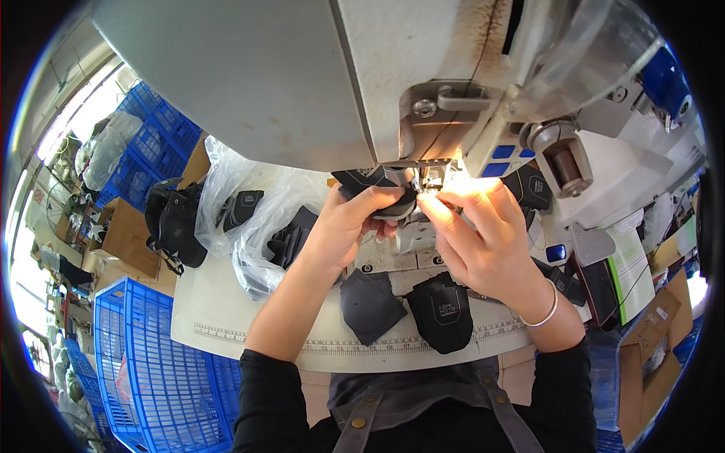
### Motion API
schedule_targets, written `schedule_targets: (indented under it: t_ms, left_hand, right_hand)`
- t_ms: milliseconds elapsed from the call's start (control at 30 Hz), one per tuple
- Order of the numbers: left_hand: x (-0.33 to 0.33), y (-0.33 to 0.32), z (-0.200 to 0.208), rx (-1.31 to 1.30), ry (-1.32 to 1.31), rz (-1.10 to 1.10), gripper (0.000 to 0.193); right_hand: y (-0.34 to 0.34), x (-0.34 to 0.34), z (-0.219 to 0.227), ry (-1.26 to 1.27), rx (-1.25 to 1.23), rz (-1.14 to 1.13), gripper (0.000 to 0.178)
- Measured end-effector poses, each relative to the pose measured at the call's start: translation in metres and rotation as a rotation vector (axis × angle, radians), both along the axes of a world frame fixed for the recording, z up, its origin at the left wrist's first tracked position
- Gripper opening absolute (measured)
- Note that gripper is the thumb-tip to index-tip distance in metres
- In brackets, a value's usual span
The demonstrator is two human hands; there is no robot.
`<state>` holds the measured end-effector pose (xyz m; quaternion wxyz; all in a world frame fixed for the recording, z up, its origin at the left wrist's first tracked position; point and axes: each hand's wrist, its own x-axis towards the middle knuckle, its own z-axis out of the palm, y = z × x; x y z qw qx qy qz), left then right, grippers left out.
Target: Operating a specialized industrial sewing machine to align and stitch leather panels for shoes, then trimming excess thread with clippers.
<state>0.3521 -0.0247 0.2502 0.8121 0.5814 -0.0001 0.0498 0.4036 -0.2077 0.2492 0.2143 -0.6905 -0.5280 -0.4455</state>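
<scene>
Flanking one black piece (375, 183): two hands (349, 220) (483, 241).

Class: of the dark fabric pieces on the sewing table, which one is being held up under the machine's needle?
The dark piece pinched by the left hand at the needle; the two others lie flat and untouched near the table's front edge.

Room above the white worktable (226, 302) is being closed off by the overhanging grey-white sewing machine head (287, 75). The near edge is being blocked by two dark fabric pieces (408, 306); the left is being crowded by a crinkled clear plastic bag (242, 249).
</scene>
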Motion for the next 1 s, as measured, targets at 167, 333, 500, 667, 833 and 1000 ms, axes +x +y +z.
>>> schedule_targets:
  t_ms: [167, 333, 500, 667, 833, 1000]
  left_hand:
    - [-0.018, -0.023, -0.003, 0.063, -0.031, 0.183, 0.013]
    - [-0.010, -0.005, 0.001, -0.040, 0.058, 0.121, 0.014]
    - [-0.005, 0.007, -0.006, -0.054, 0.025, -0.054, 0.018]
    - [-0.006, 0.005, -0.003, -0.075, 0.014, -0.054, 0.018]
    - [-0.008, -0.005, -0.012, -0.101, 0.083, 0.063, 0.019]
    - [-0.026, -0.037, -0.008, -0.069, -0.068, 0.220, 0.006]
  right_hand:
    - [-0.006, 0.001, 0.000, 0.031, -0.047, 0.034, 0.030]
    - [0.000, -0.004, -0.001, 0.000, -0.026, 0.017, 0.028]
    - [0.003, -0.006, -0.002, -0.036, -0.021, -0.024, 0.027]
    - [0.004, -0.007, 0.000, -0.034, -0.019, -0.018, 0.025]
    - [0.001, -0.004, -0.002, 0.007, -0.013, -0.002, 0.033]
    - [-0.008, -0.006, 0.004, 0.158, -0.040, 0.070, 0.033]
